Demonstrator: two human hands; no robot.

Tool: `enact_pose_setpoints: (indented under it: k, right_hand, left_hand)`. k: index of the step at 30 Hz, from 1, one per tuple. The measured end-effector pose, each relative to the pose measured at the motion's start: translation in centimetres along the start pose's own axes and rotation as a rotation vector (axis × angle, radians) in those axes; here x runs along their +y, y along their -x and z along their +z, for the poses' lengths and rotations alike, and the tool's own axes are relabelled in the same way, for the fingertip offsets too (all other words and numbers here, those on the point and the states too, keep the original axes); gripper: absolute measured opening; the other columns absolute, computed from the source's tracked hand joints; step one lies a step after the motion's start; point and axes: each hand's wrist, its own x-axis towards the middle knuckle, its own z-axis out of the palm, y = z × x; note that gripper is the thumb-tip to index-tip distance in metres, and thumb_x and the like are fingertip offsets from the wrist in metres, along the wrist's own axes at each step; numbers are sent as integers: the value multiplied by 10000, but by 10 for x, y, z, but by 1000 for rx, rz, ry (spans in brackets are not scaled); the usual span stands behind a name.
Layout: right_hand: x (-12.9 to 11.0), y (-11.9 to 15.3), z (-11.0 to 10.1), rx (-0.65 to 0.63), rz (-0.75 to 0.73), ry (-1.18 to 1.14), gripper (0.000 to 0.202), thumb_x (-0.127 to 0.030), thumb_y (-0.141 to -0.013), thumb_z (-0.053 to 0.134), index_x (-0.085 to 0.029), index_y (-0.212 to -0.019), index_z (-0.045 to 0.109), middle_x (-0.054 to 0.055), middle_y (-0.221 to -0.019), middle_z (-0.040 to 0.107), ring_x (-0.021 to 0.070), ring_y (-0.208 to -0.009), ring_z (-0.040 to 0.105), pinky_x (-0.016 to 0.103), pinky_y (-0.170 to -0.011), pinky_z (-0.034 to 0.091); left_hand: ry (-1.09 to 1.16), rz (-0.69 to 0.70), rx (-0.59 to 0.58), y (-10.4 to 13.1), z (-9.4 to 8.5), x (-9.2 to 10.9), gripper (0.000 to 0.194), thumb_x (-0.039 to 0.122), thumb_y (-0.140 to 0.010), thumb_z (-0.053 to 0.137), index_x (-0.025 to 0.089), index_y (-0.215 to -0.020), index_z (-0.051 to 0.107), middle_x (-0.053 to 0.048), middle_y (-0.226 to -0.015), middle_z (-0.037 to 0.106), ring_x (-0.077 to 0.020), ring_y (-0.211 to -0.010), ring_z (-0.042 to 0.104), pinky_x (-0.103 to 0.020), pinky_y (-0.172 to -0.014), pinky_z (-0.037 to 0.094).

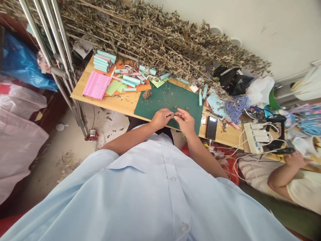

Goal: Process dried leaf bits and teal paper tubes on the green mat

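My left hand point(162, 119) and my right hand point(185, 121) meet over the near edge of a dark green mat point(173, 92). Fingertips of both are pinched together around a small greenish-brown bit, perhaps dried leaf, too small to make out surely. A clump of dried plant point(147, 94) lies on the mat to the left. Small crumbs of dried leaf point(187, 108) are scattered just beyond my fingers.
Dried leafy stalks point(160, 40) are heaped along the back. Rolled paper tubes point(131, 80) and pink paper point(96, 85) lie left. A charging phone point(211, 127) and power strip point(253, 138) are right. Metal crutches point(59, 63) stand left; another person's hand point(297, 160) is far right.
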Motion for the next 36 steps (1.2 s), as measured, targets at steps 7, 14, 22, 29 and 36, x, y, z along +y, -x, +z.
enact_pose_setpoints:
  k: [7,14,22,29,36]
  right_hand:
    - [-15,-1,-1,1,-140,230,216,-431,-880,746,-235,-964,782,49,-943,780,210,-854,721,402,-849,621]
    - [-30,4,-10,-70,-479,561,208,-312,-1002,621,-264,-927,809,69,-985,791,227,-953,731,394,-901,596]
    - [-47,6,-10,-147,-451,858,244,-271,-1022,573,-258,-997,815,60,-1023,793,226,-975,712,342,-835,536]
    - [-66,-1,-10,-242,-234,916,144,-308,-946,675,-285,-1001,807,25,-1038,793,224,-906,700,325,-738,477]
    - [-73,-9,-9,-278,-164,925,92,-312,-896,719,-299,-948,794,-8,-1021,786,205,-823,677,326,-680,425]
  left_hand:
    - [-5,-2,-10,0,1,-2,178,203,-996,620,196,-1008,798,-72,-969,754,-200,-949,682,-326,-890,536]
    - [-16,-10,9,1,3,-5,189,149,-967,639,195,-1049,803,-73,-1018,767,-201,-994,695,-326,-928,547]
    - [1,-17,12,1,1,-1,194,163,-982,618,193,-1031,802,-70,-1002,767,-191,-975,696,-307,-908,545]
    - [12,39,-4,1,1,-4,198,189,-995,598,189,-979,796,-64,-936,753,-189,-922,675,-308,-877,523]
    - [-5,42,3,1,4,-7,196,171,-982,598,179,-953,791,-63,-915,739,-189,-909,668,-301,-867,519]
